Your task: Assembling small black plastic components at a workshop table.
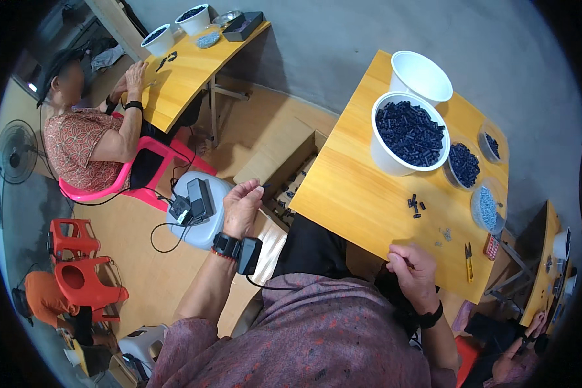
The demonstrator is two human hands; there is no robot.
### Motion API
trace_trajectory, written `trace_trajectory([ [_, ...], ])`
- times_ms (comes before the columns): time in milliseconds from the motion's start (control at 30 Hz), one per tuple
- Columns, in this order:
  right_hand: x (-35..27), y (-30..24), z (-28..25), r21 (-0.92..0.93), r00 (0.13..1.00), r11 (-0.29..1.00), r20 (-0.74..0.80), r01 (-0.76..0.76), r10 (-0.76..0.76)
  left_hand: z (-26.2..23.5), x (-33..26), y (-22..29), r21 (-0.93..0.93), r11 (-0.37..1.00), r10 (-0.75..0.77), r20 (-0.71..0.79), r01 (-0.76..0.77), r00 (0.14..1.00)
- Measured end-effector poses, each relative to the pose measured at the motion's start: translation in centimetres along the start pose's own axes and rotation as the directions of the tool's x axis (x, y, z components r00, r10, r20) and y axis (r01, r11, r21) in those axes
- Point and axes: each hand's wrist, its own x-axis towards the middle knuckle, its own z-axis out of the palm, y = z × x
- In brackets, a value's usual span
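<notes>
Left hand: my left hand [242,208] hangs off the table's left edge, above an open cardboard box [284,178], fingertips pinching a small dark piece [266,189].
Right hand: my right hand [412,270] rests curled at the wooden table [349,194]'s near edge; I cannot tell what it grips.
Loose parts: a few black pieces [415,205] lie mid-table, near a white bucket [409,134] full of them.

smooth wood table [355,194], glossy plastic bucket [385,158]
</notes>
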Motion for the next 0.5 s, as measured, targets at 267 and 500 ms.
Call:
trace_trajectory([
  [267, -0.7, 0.9, -2.9, -0.307, 0.963, 0.933, -0.13, 0.188, -0.237, 7.2, -2.0, 6.8, 0.064, 0.956, 0.282, 0.074, -0.287, 0.956],
  [500, -2.5, 3.8, -3.6, -0.292, 0.957, 0.94, -0.173, 0.178, -0.235, 21.8, -3.4, 10.8, 0.184, 0.587, 0.46, 0.725, -0.789, 0.512],
])
